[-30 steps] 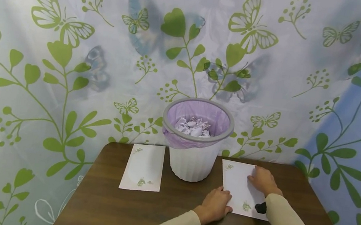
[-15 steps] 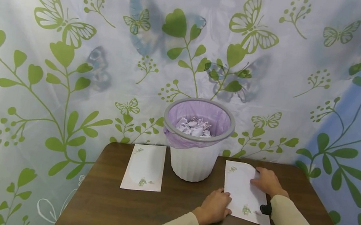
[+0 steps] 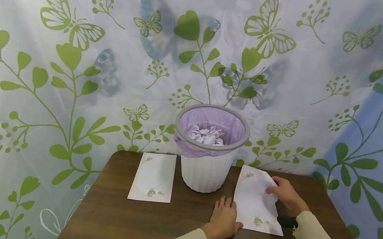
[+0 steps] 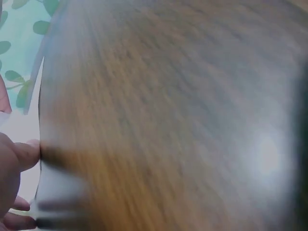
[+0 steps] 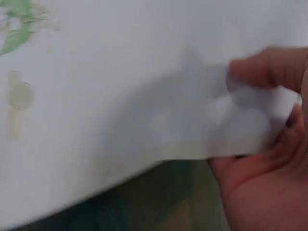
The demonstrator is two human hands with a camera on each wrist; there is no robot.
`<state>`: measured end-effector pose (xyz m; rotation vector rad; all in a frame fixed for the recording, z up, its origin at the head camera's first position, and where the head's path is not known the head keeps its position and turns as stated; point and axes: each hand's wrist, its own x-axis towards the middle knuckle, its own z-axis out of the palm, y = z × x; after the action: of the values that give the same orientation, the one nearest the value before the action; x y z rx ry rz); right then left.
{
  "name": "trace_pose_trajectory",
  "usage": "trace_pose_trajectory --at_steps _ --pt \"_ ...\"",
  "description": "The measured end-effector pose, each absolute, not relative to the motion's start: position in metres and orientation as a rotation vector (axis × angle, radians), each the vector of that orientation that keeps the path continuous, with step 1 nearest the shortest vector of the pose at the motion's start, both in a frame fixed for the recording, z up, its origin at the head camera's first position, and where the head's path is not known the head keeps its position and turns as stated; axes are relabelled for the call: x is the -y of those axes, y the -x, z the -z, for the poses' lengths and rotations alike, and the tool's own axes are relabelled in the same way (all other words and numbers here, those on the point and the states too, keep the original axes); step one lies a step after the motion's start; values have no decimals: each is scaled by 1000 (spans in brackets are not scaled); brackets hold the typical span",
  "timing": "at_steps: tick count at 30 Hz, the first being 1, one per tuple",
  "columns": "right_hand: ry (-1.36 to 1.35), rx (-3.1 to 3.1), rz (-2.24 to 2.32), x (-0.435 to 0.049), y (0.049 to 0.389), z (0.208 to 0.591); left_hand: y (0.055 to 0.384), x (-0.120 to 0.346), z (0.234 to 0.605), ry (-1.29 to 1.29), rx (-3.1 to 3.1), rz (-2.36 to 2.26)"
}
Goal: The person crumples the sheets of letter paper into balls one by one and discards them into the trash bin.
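My right hand (image 3: 288, 194) pinches the right edge of a white sheet of stationery paper (image 3: 253, 201) with small green plant prints. In the right wrist view its thumb (image 5: 255, 70) lies on top of the sheet and its fingers are underneath. That edge is lifted and bent off the table. My left hand (image 3: 224, 220) rests on the wood at the sheet's lower left, fingers extended and pointing forward, thumb at the paper's edge. A second printed sheet (image 3: 154, 177) lies flat to the left of the bin.
Between the two sheets a white ribbed bin (image 3: 203, 174) with a grey rim and purple liner stands at the back of the brown wooden table (image 3: 118, 223). Crumpled white paper (image 3: 207, 135) lies inside it. A curtain with green leaves and butterflies (image 3: 191, 66) hangs behind.
The right part of the sheet has been raised and curved as my right hand took its edge. My left hand has turned to point forward and slid slightly left off the sheet.
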<state>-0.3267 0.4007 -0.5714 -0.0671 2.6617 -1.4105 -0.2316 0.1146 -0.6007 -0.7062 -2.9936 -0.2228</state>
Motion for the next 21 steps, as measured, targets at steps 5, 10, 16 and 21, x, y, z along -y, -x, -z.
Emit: trace_pose_trajectory --at_steps 5,10,16,21 --pt "95 -2327 1638 -405 320 560 234 -99 601 692 2941 302" --pt "79 -2195 1725 -406 315 558 238 -78 599 678 2832 677" --pt "90 -2041 1900 -408 305 561 238 -50 588 774 2714 1095" --pt "149 -1870 2118 -413 294 563 235 -31 576 795 2734 1223"
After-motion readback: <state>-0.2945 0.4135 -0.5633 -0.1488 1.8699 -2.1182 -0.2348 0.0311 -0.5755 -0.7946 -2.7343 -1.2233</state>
